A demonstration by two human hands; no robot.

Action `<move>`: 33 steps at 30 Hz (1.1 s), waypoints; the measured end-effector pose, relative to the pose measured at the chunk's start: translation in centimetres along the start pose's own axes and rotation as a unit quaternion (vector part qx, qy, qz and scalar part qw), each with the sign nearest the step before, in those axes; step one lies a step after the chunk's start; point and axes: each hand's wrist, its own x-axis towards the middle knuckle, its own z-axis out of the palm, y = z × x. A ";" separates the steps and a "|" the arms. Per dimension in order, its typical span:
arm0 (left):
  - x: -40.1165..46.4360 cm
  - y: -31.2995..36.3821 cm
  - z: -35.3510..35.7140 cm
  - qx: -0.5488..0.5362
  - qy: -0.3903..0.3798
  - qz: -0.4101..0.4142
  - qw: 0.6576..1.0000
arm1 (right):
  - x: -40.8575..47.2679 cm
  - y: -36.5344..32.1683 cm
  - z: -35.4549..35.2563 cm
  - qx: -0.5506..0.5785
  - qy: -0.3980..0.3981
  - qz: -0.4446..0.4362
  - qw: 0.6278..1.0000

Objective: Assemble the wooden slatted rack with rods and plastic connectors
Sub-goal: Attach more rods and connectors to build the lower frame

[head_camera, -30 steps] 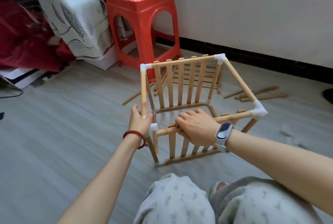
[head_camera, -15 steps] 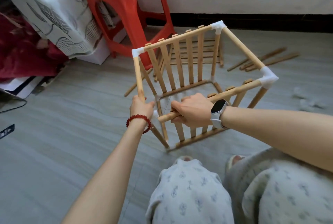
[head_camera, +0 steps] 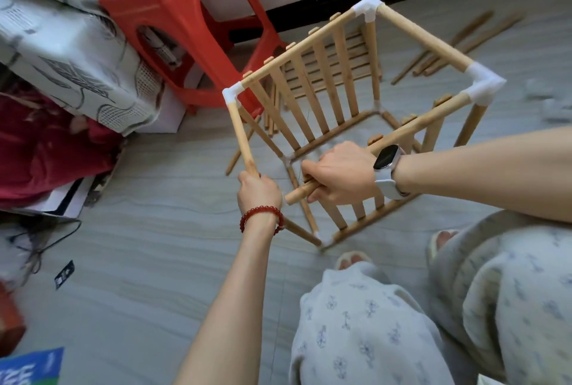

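We are crouching on the grey wood-grain floor [head_camera: 139, 245], our knees in pale flower-print trousers [head_camera: 365, 322] nearest the camera. Just beyond them we are steadying the cube-shaped wooden slatted rack [head_camera: 325, 90], which is standing on the floor. Our left hand [head_camera: 258, 191], with a red bead bracelet [head_camera: 261, 217] at the wrist, is curling its fingers round the near end of the left top wooden rod [head_camera: 241, 134]; whether a connector sits inside that fist we cannot tell. Our right hand [head_camera: 339, 175], with a dark smartwatch on a white strap [head_camera: 387, 168], is gripping the near top wooden rod [head_camera: 411, 126], whose bare free end [head_camera: 294, 197] is sticking out just beside the left hand, not joined to it. White plastic corner connectors [head_camera: 483, 87] are capping the other three top corners. Farther off, loose wooden rods [head_camera: 458, 47] are lying on the floor, and a red plastic stool [head_camera: 182, 13] is standing beside a grey patterned cloth [head_camera: 62, 53]
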 end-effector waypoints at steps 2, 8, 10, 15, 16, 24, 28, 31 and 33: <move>-0.2 0.2 0.2 0.022 0.008 0.007 1.000 | -0.3 0.0 -0.2 0.012 -0.003 -0.001 1.000; -0.2 0.3 0.3 0.027 -0.009 0.029 0.999 | -0.9 -0.3 -0.3 0.004 -0.018 -0.028 0.999; -0.1 0.1 0.0 -0.008 -0.039 0.032 0.999 | -0.8 -0.6 -0.2 -0.027 -0.010 -0.046 0.999; 0.2 -1.2 -0.5 -0.242 -0.164 0.001 0.956 | -0.5 -0.2 0.1 -0.060 -0.011 -0.109 0.992; -0.1 -1.5 -0.4 -0.288 -0.185 -0.018 0.939 | -0.6 0.2 0.0 -0.060 -0.012 -0.118 0.991; -3.4 -5.2 1.4 -0.363 -0.177 0.052 0.914 | -2.0 4.2 -2.2 -0.039 -0.062 -0.025 0.997; -0.2 -1.7 0.0 -0.400 -0.216 -0.038 0.890 | -1.2 2.2 -2.7 0.080 -0.026 0.034 0.996; 2.1 1.5 -0.6 -0.314 -0.268 -0.016 0.911 | 0.7 -0.5 -2.0 0.053 -0.024 0.077 0.995; 3.2 3.2 -0.2 -0.233 -0.266 0.014 0.935 | 2.0 -1.3 -1.2 0.067 -0.029 0.111 0.991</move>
